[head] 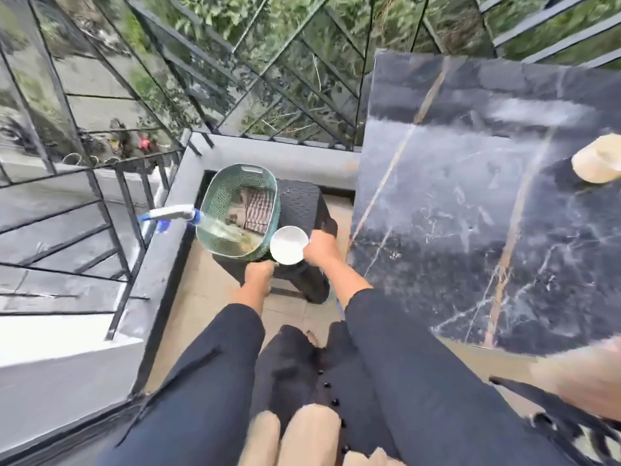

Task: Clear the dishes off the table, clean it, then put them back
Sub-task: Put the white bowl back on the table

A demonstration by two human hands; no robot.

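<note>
Our right hand [321, 248] is pinching the white bowl [289, 245] by its rim, fingers curled over the edge. The bowl is sitting just left of that hand, over the near corner of the green basket [216, 196]. Our left hand [259, 271], lower and to the left of the right one, is gripping the basket's near rim, seemingly steadying it on the dark woven stool [302, 203] beneath both hands.

We are judging the bowl to be light, stiff and smooth, so it is likely to slip and to chip if knocked. The rim pinch is working, though a palm under the base would be safer. The basket is looking like thin perforated plastic, apt to flex or slide, so we are taking it by the rim.

Inside it, beyond the left hand, a striped cloth [257, 210] is lying. A spray bottle [174, 213] is lying on its side, its nozzle poking out past the rim. Something pale beside the bottle is too blurred to name.

To the right of the right hand, the dark marble table [470, 196] is carrying a blurred beige object [596, 159].
</note>
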